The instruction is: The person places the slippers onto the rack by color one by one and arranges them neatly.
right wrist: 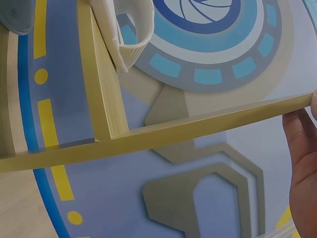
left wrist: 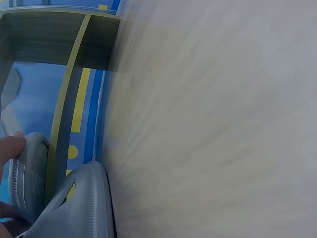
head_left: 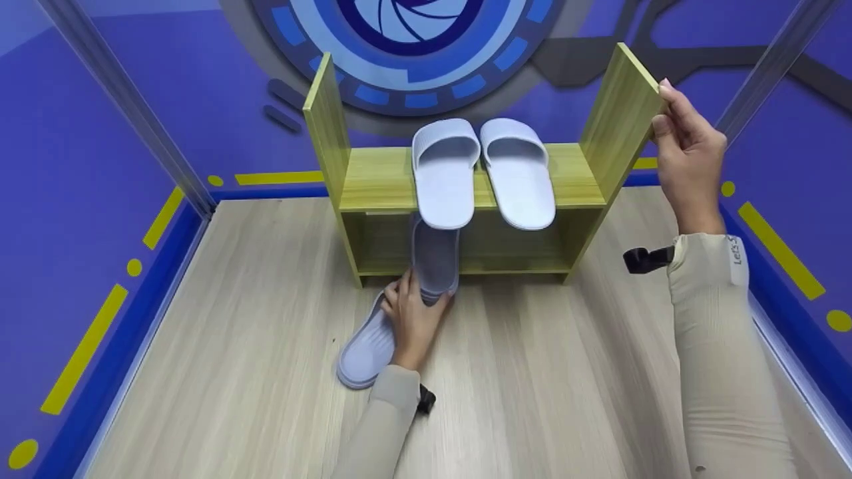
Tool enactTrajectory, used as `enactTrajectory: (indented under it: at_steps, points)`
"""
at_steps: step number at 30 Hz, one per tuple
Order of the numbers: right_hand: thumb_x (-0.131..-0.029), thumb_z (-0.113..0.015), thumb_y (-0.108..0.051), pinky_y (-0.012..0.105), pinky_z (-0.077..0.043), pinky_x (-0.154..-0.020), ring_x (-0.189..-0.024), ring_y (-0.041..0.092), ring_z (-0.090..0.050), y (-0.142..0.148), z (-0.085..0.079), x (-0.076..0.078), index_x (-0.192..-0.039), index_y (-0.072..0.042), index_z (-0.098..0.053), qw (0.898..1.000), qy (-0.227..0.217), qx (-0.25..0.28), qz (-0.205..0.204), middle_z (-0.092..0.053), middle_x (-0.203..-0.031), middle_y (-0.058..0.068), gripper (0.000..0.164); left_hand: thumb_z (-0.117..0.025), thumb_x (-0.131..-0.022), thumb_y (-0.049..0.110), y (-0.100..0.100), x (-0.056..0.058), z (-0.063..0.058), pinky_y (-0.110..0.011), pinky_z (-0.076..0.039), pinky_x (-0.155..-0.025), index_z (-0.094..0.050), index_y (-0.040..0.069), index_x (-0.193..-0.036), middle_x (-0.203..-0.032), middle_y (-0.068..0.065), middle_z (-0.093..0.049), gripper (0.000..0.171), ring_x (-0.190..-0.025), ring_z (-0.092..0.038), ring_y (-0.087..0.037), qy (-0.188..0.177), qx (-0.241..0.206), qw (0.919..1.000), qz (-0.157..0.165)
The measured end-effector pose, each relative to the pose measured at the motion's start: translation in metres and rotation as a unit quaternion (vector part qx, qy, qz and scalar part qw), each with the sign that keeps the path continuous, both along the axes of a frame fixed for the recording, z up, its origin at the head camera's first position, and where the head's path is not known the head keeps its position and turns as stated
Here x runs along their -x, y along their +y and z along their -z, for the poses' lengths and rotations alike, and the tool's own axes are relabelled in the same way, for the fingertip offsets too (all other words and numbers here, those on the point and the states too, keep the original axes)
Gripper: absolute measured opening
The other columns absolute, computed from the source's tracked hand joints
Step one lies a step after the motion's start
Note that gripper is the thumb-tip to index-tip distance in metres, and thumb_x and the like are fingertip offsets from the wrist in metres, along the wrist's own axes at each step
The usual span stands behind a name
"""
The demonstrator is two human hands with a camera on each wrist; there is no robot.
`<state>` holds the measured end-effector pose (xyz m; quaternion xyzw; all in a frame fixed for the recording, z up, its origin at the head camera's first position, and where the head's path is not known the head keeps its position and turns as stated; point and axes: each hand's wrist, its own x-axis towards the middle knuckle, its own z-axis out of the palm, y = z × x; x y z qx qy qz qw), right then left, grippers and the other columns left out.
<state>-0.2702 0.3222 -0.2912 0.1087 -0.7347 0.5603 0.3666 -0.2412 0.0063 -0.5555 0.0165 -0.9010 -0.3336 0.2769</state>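
My left hand point(head_left: 414, 322) grips the heel end of a grey slipper point(head_left: 436, 256), whose front reaches into the lower level of a wooden shoe rack point(head_left: 379, 176). In the left wrist view, thumb and fingers lie on either side of that slipper point(left wrist: 30, 173), close by the rack's lower board point(left wrist: 60, 119). A second grey slipper point(head_left: 367, 349) lies on the floor, partly hidden under the left hand. My right hand point(head_left: 692, 153) pinches the top front corner of the rack's right side panel point(head_left: 622, 106); the right wrist view shows fingers at this panel's edge point(right wrist: 218, 119).
Two white slippers point(head_left: 444, 179) stand side by side on the upper shelf, heels overhanging its front edge. The rack stands on a pale wood-look floor point(head_left: 253, 319). Blue printed walls point(head_left: 160, 86) enclose the back and both sides.
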Motion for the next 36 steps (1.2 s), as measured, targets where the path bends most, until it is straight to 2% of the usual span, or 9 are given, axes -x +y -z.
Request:
enactTrajectory:
  at_steps: [8, 17, 26, 30, 36]
  points:
    - [-0.085, -0.056, -0.004, 0.022, -0.043, -0.09, -0.114, 0.016, -0.053, 0.0, 0.001, 0.0, -0.122, -0.009, -0.057, 1.0, 0.007, 0.001, 0.002, -0.053, -0.129, 0.007, 0.037, -0.075, -0.066, 0.046, 0.001, -0.001, -0.001, -0.05, -0.023, -0.088, -0.053, 0.013, -0.128, -0.126, -0.008, -0.053, 0.073, -0.108, -0.04, -0.031, -0.019, 0.0, 0.9998, -0.001]
    - [-0.086, -0.055, -0.005, 0.022, -0.043, -0.091, -0.115, 0.015, -0.052, 0.001, 0.002, 0.0, -0.122, -0.012, -0.058, 1.0, 0.005, -0.003, 0.008, -0.053, -0.129, 0.005, 0.037, -0.074, -0.069, 0.041, -0.003, -0.005, 0.001, -0.05, -0.025, -0.09, -0.053, 0.01, -0.127, -0.127, -0.009, -0.052, 0.07, -0.109, -0.039, -0.03, -0.003, 0.0, 0.9998, 0.018]
    - [-0.086, -0.055, -0.006, 0.022, -0.042, -0.091, -0.115, 0.014, -0.052, 0.0, 0.0, 0.0, -0.124, -0.012, -0.056, 1.0, -0.005, -0.014, 0.014, -0.052, -0.13, 0.005, 0.038, -0.073, -0.072, 0.034, -0.013, -0.011, -0.005, -0.048, -0.027, -0.089, -0.053, 0.007, -0.126, -0.126, -0.01, -0.052, 0.063, -0.109, -0.039, -0.03, 0.003, -0.011, 0.9989, 0.045]
    - [-0.086, -0.055, -0.006, 0.021, -0.044, -0.089, -0.115, 0.015, -0.052, 0.0, 0.0, -0.001, -0.124, -0.01, -0.056, 1.0, -0.003, -0.006, 0.008, -0.052, -0.13, 0.005, 0.038, -0.073, -0.073, 0.034, -0.02, -0.014, -0.008, -0.048, -0.028, -0.091, -0.05, 0.006, -0.128, -0.13, -0.011, -0.048, 0.066, -0.111, -0.038, -0.03, -0.01, -0.013, 0.9977, 0.065]
    - [-0.086, -0.055, -0.006, 0.02, -0.045, -0.088, -0.113, 0.015, -0.053, 0.0, 0.0, -0.001, -0.124, -0.01, -0.056, 1.0, 0.0, -0.005, 0.005, -0.052, -0.13, 0.006, 0.038, -0.073, -0.072, 0.038, -0.032, -0.019, -0.009, -0.05, -0.026, -0.095, -0.044, 0.006, -0.133, -0.136, -0.011, -0.041, 0.075, -0.118, -0.034, -0.032, -0.054, -0.012, 0.9947, 0.087]
